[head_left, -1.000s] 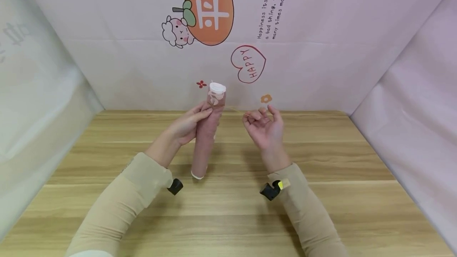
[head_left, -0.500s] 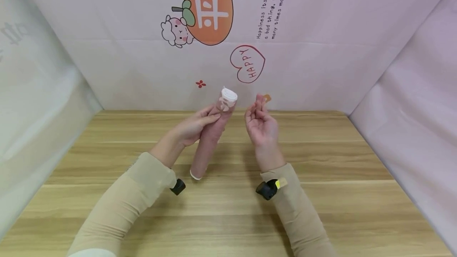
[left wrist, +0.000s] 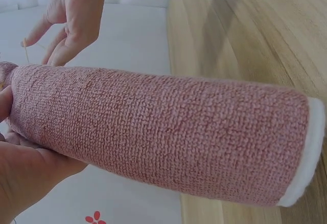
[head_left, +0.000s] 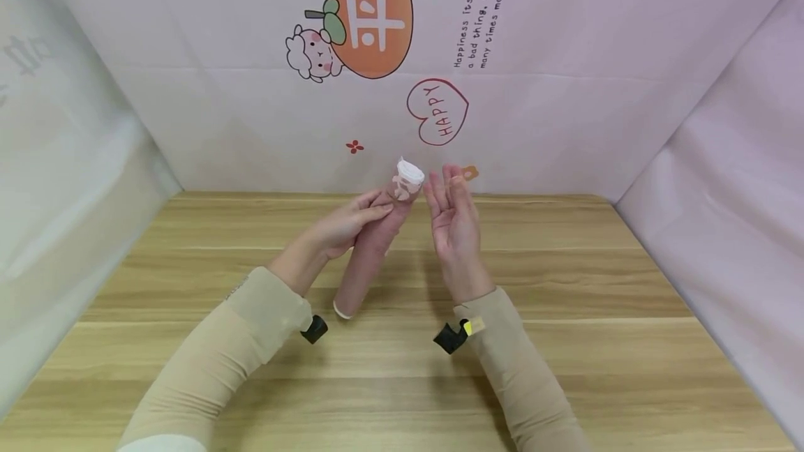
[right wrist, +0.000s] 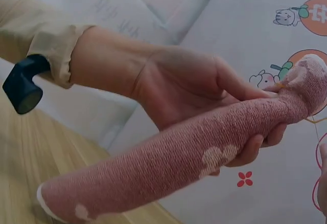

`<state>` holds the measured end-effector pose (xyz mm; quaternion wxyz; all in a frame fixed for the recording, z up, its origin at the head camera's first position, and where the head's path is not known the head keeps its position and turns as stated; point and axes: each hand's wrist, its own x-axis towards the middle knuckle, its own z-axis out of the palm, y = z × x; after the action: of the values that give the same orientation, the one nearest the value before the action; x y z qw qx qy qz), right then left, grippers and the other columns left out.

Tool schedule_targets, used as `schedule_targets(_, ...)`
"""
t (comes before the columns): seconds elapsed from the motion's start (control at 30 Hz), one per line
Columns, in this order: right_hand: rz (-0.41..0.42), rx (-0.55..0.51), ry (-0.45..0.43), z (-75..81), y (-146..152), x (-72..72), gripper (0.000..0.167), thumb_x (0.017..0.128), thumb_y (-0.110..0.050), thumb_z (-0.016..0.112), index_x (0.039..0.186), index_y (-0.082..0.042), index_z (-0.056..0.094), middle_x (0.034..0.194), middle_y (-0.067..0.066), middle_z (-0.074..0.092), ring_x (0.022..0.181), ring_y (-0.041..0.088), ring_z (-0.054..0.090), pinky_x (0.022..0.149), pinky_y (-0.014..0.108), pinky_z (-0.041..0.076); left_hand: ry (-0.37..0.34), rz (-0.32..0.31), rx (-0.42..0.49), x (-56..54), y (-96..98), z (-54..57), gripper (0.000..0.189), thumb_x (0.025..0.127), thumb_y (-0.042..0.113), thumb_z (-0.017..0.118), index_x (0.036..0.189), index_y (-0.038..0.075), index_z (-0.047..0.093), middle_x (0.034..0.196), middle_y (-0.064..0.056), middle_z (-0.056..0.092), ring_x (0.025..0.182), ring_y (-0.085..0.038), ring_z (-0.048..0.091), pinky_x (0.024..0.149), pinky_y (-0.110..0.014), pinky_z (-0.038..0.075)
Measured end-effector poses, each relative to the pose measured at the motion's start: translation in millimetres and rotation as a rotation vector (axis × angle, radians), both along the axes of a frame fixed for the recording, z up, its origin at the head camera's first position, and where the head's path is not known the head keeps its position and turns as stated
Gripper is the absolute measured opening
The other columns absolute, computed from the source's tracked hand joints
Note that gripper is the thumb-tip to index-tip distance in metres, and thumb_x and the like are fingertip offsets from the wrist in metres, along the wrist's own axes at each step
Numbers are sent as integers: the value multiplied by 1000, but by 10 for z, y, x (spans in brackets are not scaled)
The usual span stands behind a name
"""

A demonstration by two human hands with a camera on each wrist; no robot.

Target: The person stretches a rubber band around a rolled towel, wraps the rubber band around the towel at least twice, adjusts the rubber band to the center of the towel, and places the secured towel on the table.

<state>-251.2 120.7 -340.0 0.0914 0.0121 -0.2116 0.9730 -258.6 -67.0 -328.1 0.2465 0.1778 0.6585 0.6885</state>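
Observation:
A pink towel (head_left: 372,257), rolled into a long tube with white edging, slants upward over the table. My left hand (head_left: 345,225) grips it below its upper end, thumb on the near side; in the right wrist view the fingers curl beneath the rolled towel (right wrist: 153,168). Close to that end, my right hand (head_left: 457,232) is raised with its fingers fairly straight. A thin yellowish elastic band (left wrist: 26,52) stretches from the right hand's fingertip to the towel's neck in the left wrist view. The towel is pinched in at the band, its end bulging beyond.
The wood-grain table (head_left: 402,382) runs up to a white printed backdrop (head_left: 251,131) behind the hands. White cloth walls (head_left: 722,180) stand at both sides. A black wrist camera (head_left: 314,329) sits at each cuff.
The towel's upper end has swung right and slightly down toward the right hand. The right hand has come closer to it, and its fingers have straightened from a curled pose.

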Motion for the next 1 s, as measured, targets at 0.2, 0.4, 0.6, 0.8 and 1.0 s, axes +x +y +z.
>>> schedule_targets(0.2,49,199,104,-41,42,4,48,111,-9,40,155,9,29,160,23,35,145,39,37,103,35,49,12,0,-21,-24,-44,1,53,111,14,40,159,0,25,139,-18,50,106,-15,57,94,-33,48)
schedule_targets(0.4,12,365,160,-55,55,39,44,105,9,42,148,17,35,153,27,42,144,43,36,105,38,47,55,10,-46,-32,-73,22,41,110,12,43,147,-5,39,119,-11,57,98,-15,58,86,-28,51)
schedule_targets(0.6,-38,515,197,-97,48,48,44,100,18,44,144,19,37,151,28,44,143,43,38,110,41,43,89,13,-80,-31,-97,45,30,109,12,46,134,-5,48,107,-8,58,92,-15,58,79,-27,52)
schedule_targets(0.8,-59,610,198,-154,43,44,45,98,21,48,142,19,41,149,28,43,141,38,43,107,34,45,115,42,-173,-35,-133,57,29,108,14,51,134,-1,51,111,-9,56,94,-17,57,79,-27,51)
schedule_targets(1.0,-69,719,214,-186,40,44,46,98,19,51,143,17,43,148,25,46,141,37,42,107,31,45,166,40,-255,-44,-180,74,36,106,15,58,138,1,51,120,-14,60,100,-22,59,86,-32,52)
